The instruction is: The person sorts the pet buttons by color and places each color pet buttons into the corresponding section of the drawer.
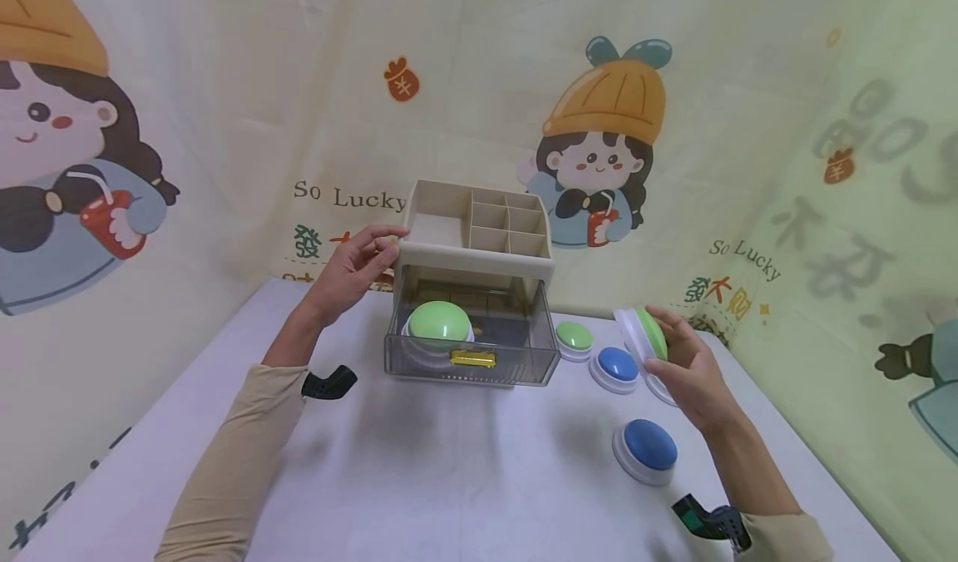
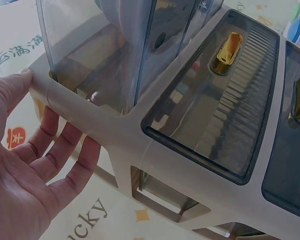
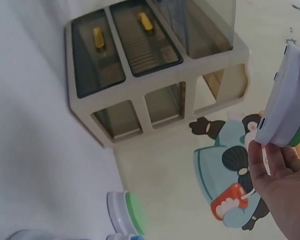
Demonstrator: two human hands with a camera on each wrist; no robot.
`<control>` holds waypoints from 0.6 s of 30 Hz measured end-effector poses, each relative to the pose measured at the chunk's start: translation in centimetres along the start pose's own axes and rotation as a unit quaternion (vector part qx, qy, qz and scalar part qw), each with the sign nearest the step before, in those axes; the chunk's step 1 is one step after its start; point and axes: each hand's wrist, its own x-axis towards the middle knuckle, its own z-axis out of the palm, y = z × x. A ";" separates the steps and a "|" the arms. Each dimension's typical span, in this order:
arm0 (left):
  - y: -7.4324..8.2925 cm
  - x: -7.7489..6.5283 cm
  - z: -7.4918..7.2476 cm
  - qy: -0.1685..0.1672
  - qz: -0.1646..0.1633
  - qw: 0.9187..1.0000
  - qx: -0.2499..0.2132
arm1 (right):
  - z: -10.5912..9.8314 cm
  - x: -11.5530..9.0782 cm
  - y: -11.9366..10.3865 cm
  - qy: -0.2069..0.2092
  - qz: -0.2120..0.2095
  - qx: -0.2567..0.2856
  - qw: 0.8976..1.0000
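A beige desk organizer [image 1: 479, 254] with smoky clear drawers stands on the table. Its top drawer [image 1: 516, 362] is pulled out, and a large green push button [image 1: 439, 322] with a white base sits inside. My left hand [image 1: 352, 271] grips the organizer's upper left edge; in the left wrist view the thumb [image 2: 12, 90] lies on one side of the frame, the fingers on the other. To the right of the drawer, my right hand [image 1: 692, 371] holds a green push button [image 1: 642, 335] above the table, tilted on its side, its white base facing the organizer.
On the table right of the organizer are a small green button [image 1: 574, 337], a blue button [image 1: 618, 364] and a nearer blue button [image 1: 649, 446]. Another white base [image 1: 662, 391] is partly hidden behind my right hand. Two lower drawers [image 2: 215, 100] are closed. A printed cloth [image 1: 464, 113] hangs behind.
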 end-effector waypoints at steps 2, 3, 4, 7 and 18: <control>0.1 -0.1 0.0 0.000 -0.001 1.000 0.000 | 0.3 0.3 -0.2 0.008 0.003 -0.009 1.000; 0.2 -0.1 0.0 0.000 -0.002 1.000 0.000 | 0.4 0.4 -0.3 0.012 0.004 -0.014 1.000; 0.1 -0.1 0.0 0.000 -0.002 1.000 0.001 | 0.5 0.5 -0.3 0.016 0.006 -0.018 1.000; 0.1 -0.1 0.0 0.000 -0.002 1.000 0.001 | 0.9 1.0 -0.5 0.024 0.012 -0.021 0.999; 0.0 0.0 0.0 0.001 -0.007 1.000 0.007 | 2.5 2.6 -1.1 0.020 -0.005 0.004 1.000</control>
